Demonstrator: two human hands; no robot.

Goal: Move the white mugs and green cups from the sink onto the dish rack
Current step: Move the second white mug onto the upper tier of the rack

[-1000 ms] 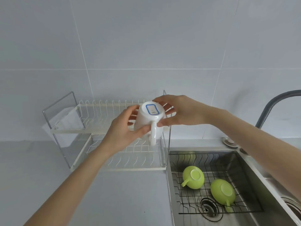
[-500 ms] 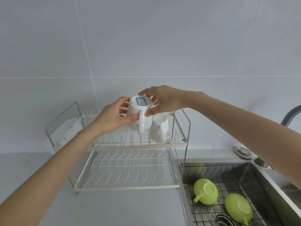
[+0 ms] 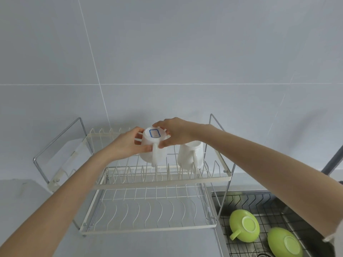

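Observation:
Both hands hold one white mug (image 3: 152,145) upside down over the upper tier of the two-tier dish rack (image 3: 163,179). A blue-edged sticker shows on its base and its handle faces me. My left hand (image 3: 128,143) grips its left side and my right hand (image 3: 176,133) grips its right side and top. A second white mug (image 3: 191,154) stands upside down on the same tier, just to the right. Two green cups (image 3: 244,228) (image 3: 284,242) lie upside down on the wire grid in the sink (image 3: 278,195).
The rack stands on a grey counter against a tiled wall, its lower tier (image 3: 148,214) bare. The sink lies right of the rack. A dark faucet arm (image 3: 334,160) rises at the far right edge.
The held mug has come lower toward the upper tier's prongs, left of the other white mug. The view has shifted, so the rack sits more central.

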